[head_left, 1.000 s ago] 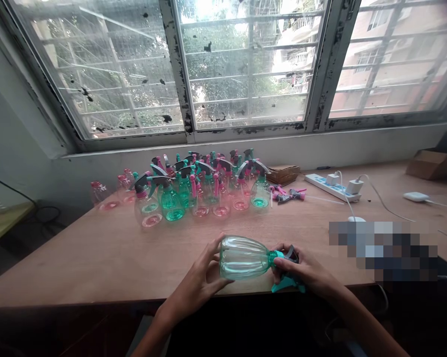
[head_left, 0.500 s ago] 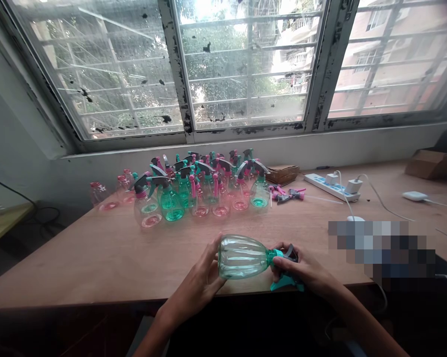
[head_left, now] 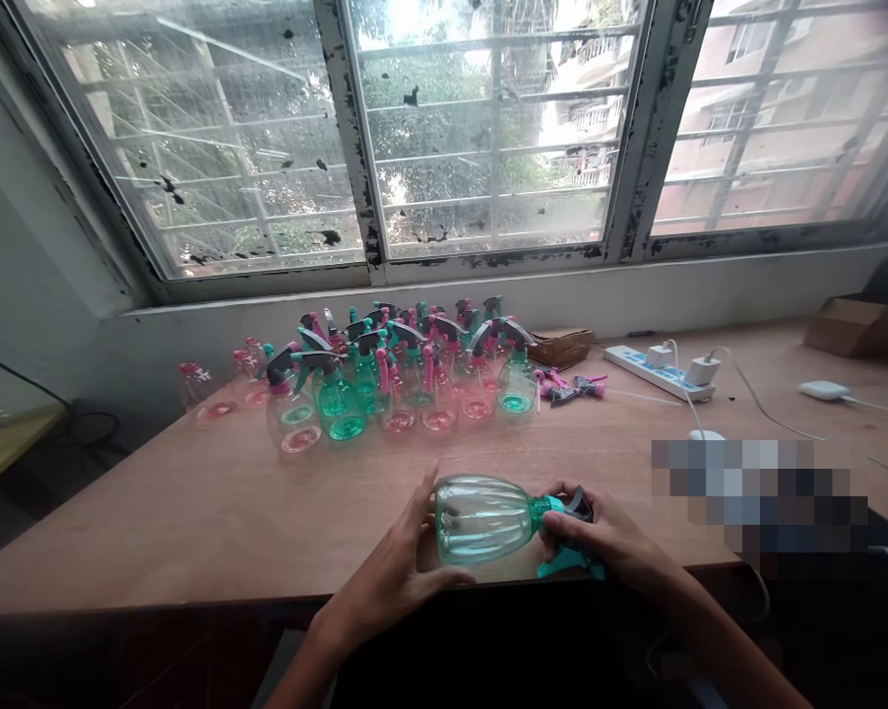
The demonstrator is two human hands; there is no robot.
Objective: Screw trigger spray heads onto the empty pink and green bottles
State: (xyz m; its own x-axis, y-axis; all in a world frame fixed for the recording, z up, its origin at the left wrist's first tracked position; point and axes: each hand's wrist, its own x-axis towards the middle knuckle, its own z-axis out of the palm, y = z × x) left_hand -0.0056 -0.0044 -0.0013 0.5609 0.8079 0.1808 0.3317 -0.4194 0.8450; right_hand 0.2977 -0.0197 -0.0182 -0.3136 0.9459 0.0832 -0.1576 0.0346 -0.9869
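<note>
A clear green spray bottle (head_left: 482, 519) lies sideways in front of me at the table's near edge, its base to the left. My right hand (head_left: 573, 522) grips its teal and grey trigger head (head_left: 562, 563) at the neck. Around the base end is my left hand (head_left: 407, 551), with thumb stretched out below the bottle and fingers spread at its far side. Some left fingertips are hidden behind the bottle, so contact there is unclear.
Several green and pink spray bottles (head_left: 345, 404) stand grouped by the wall. Capless pink bottles (head_left: 197, 389) are left of them. Loose pink trigger heads (head_left: 573, 388), a power strip (head_left: 658, 372) with cables, and a cardboard box (head_left: 854, 327) lie to the right.
My left hand has loosened and spread, its thumb reaching farther right under the bottle. The bottle's base end has dropped slightly. My right hand keeps its grip in nearly the same place.
</note>
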